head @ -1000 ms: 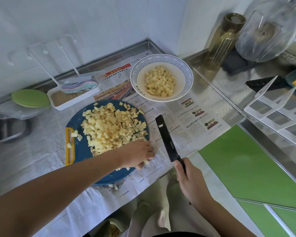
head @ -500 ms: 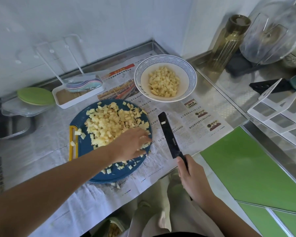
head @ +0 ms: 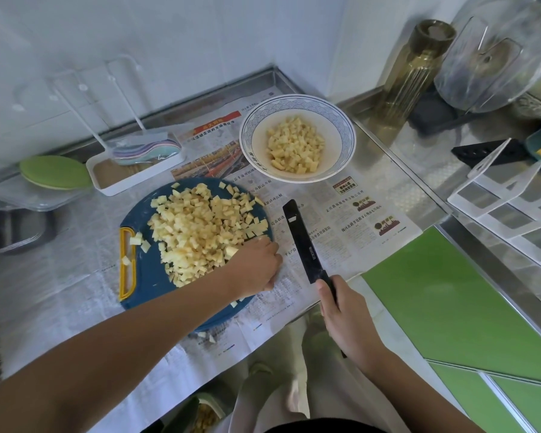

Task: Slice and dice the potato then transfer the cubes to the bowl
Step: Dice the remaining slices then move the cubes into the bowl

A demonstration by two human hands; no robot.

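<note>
Pale, rough-cut potato cubes (head: 200, 232) heap on the round blue plastic board (head: 144, 282); more lie in the glazed, pattern-rimmed bowl (head: 246, 139) behind. The left grip (head: 256, 267) curls at the heap's edge, its hold unclear. The right grip (head: 345, 314) clasps the flat black knife (head: 300, 242) above the newspaper (head: 341, 220).

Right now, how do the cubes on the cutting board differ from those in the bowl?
The board cubes form a larger pile, spread loosely over the blue cutting board; the bowl cubes are fewer, contained by the bowl. The left hand touches the board cubes, not the bowl cubes. Both are pale yellow.
</note>
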